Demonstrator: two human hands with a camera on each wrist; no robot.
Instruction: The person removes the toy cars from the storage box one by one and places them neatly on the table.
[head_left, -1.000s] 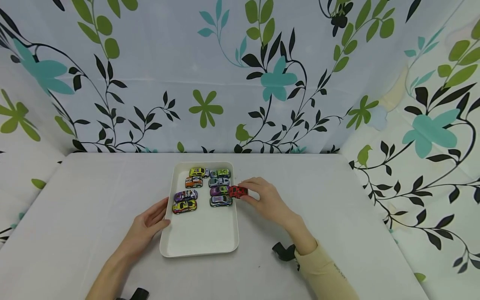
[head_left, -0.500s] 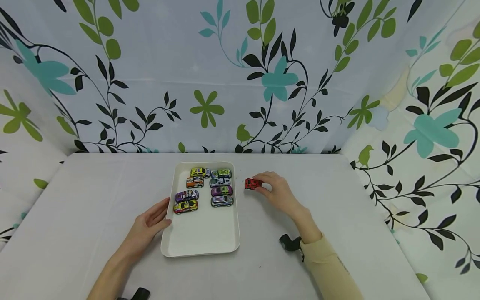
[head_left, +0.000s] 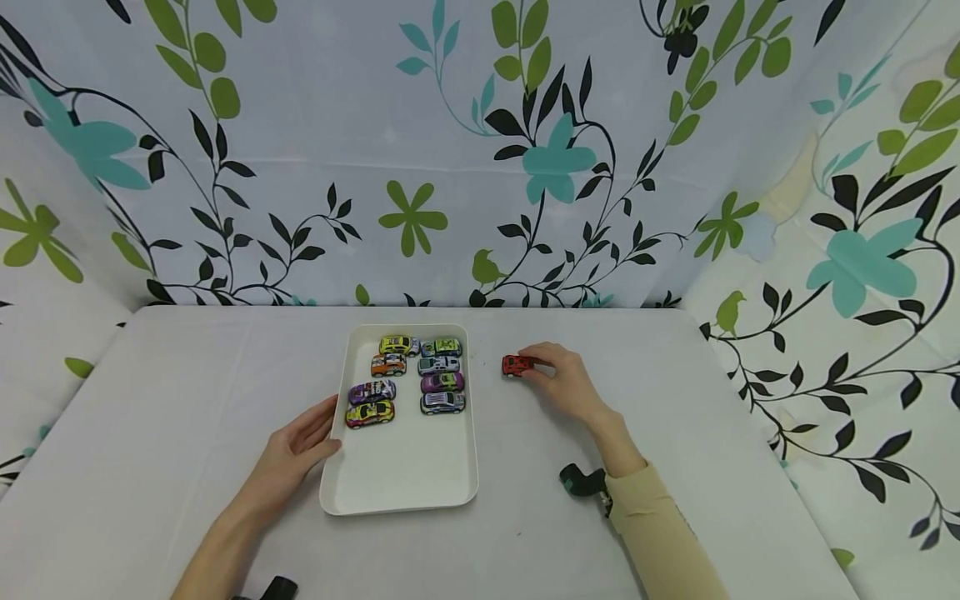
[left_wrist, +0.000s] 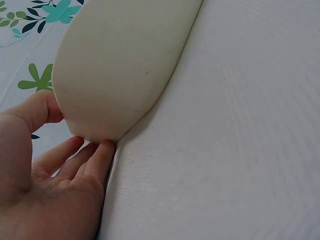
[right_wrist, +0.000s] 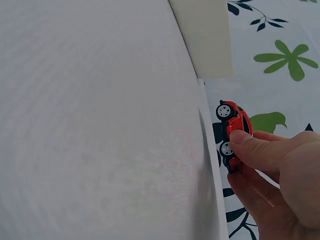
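Observation:
My right hand pinches a red toy car just right of the tray, over the white table. In the right wrist view, thumb and fingers hold this car along its sides, its wheels facing left. At the tray's left edge my left hand holds the white tray. The left wrist view has the thumb at the tray's rim and the fingertips against its outer wall. Inside the tray stand two columns of toy cars, among them an orange one and a purple-green one.
The white-covered table reaches back to a leaf-patterned cloth wall. Similar cloth hangs on the left and right. Black wrist devices show at the right wrist and the left wrist.
The red car has moved right with my right hand, from beside the purple-green car at the tray's right rim to outside the tray. My left hand stays in place.

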